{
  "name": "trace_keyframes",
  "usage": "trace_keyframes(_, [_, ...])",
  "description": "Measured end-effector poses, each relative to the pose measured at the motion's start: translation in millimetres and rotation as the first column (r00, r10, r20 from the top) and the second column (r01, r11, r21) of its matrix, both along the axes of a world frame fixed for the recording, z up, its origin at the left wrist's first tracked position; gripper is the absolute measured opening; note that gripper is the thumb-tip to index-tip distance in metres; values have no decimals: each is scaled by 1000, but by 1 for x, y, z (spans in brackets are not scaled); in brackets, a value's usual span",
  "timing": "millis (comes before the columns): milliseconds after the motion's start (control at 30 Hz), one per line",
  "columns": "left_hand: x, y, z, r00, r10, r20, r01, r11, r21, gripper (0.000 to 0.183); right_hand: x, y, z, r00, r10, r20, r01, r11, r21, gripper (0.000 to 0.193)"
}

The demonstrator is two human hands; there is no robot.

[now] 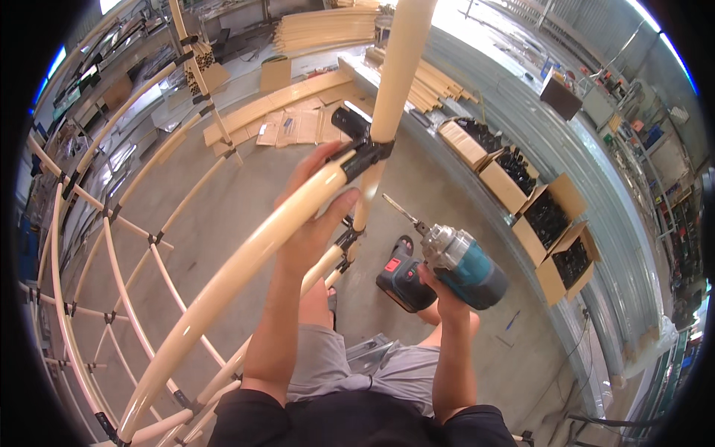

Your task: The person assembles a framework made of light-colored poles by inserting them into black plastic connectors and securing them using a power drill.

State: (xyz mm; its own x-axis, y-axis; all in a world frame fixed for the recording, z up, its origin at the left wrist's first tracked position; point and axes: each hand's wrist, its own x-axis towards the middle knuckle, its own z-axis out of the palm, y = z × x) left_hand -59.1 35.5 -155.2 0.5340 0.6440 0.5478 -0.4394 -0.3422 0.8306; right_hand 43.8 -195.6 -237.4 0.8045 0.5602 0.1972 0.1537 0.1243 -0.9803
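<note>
View: head camera, looking down past the person's own forearms.
Left hand (313,216): wrapped around a cream pipe (246,261), fingers closed over it just below a black joint (363,153).
Joint: clamps that pipe to an upright cream pipe (395,82); it sits well above the concrete floor (246,186).
Right hand (441,292): closed on the grip of a teal and black drill (447,264); the bit (398,208) points up-left toward the joint, with a clear gap between them.
Frame: more cream pipes and black joints form a rack (112,283) at the left.
Around: open cartons of black fittings (547,220) line the floor at the right; flat cardboard (290,127) lies at the far edge.
Risk: the bit could slip off the joint's screw if it meets it at an angle, and skid toward the left hand's fingers close by; a loosened grip might let the pipe shift in the clamp.
</note>
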Motion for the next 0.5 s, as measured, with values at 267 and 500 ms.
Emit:
trace_keyframes(267, [-24, 23, -129, 522, 42, -852, 96, 990, 107, 44, -15, -2, -96, 929, 27, -369, -48, 998, -47, 23])
trace_keyframes(500, [-6, 36, -161, 691, -610, -389, 248, 705, -665, 35, -29, -7, -172, 918, 41, -394, -83, 993, -89, 20])
